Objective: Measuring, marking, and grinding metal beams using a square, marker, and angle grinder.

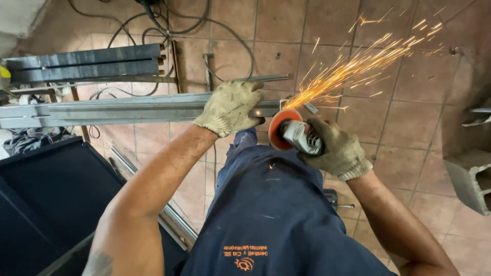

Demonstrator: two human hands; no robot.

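Head view shows us looking down at our two gloved hands. Our left hand (230, 107) presses on top of a long grey metal bar (128, 108), near its cut end, with the fingers curled down over it. The bar lies across a stand, above the tiled floor (409, 117). Our right hand (337, 151) is wrapped tight around a grinder (296, 135) with an orange guard. Its disc touches the bar's end, and bright sparks (358, 66) fly up and away. We think the bar is heavy, hard and stiff, so it will not bend. Its end is likely hot and sharp, so we should hold it well back from there. More bars (87, 62) and black cables (174, 25) lie behind.
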